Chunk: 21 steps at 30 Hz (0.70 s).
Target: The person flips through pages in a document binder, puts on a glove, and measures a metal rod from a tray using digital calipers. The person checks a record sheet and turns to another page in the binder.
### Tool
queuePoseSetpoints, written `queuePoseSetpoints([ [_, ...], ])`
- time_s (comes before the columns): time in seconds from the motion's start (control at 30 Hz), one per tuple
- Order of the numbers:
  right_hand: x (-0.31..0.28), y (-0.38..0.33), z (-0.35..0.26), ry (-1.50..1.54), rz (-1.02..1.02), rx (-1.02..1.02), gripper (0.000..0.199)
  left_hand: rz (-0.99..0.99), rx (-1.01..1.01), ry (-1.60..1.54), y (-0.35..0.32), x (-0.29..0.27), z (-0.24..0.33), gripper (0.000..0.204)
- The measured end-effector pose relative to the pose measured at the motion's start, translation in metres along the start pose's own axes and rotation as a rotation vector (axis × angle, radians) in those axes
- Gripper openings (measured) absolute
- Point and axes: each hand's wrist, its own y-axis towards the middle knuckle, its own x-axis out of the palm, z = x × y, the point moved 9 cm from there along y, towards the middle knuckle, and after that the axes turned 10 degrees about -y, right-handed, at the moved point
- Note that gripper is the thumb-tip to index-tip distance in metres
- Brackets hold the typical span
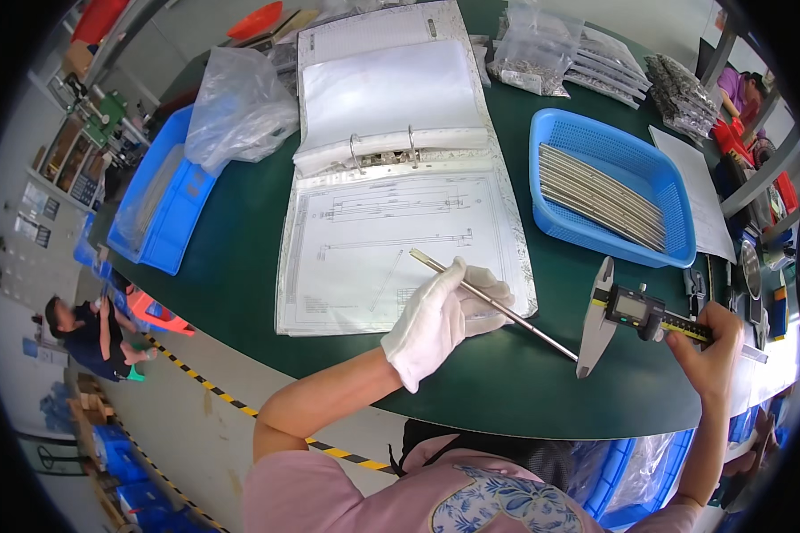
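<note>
In a white glove, my left hand [444,318] is closed round a thin metal rod [529,327]. The rod slants down to the right over the lower page of an open ring binder [400,249] with a line drawing on it. Bare, my right hand [711,351] grips a digital caliper [636,309] by its black body, with the jaws to the left. The rod's lower right end lies at the caliper's jaws; whether it touches them I cannot tell. A blue basket [690,233] behind the caliper holds several similar rods [600,195].
Left on the green table [240,213] are a blue bin [173,226] and a clear plastic bag [244,107]. Bags of small parts [533,53] lie at the back right. A sheet of paper [698,191] sits beyond the basket. One person [89,333] sits far left, another [740,89] far right.
</note>
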Motion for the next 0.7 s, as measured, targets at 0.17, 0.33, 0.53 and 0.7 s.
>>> queuePoseSetpoints([
  [0.17, 0.002, 0.005, -0.039, 0.035, 0.104, -0.204, 0.060, -0.041, -0.131, 0.077, 0.011, 0.007, -0.009, 0.050],
  [0.33, 0.027, 0.005, -0.078, 0.059, -0.030, -0.275, 0.032, 0.094, 0.018, 0.669, -0.002, 0.003, 0.009, 0.055],
  [0.53, 0.034, 0.014, -0.100, -0.056, -0.068, -0.408, 0.032, 0.033, -0.071, 0.428, -0.006, -0.002, 0.006, 0.058],
  [0.7, 0.041, 0.013, -0.108, -0.033, -0.068, -0.416, 0.033, -0.042, -0.105, 0.204, -0.008, 0.010, -0.004, 0.046],
])
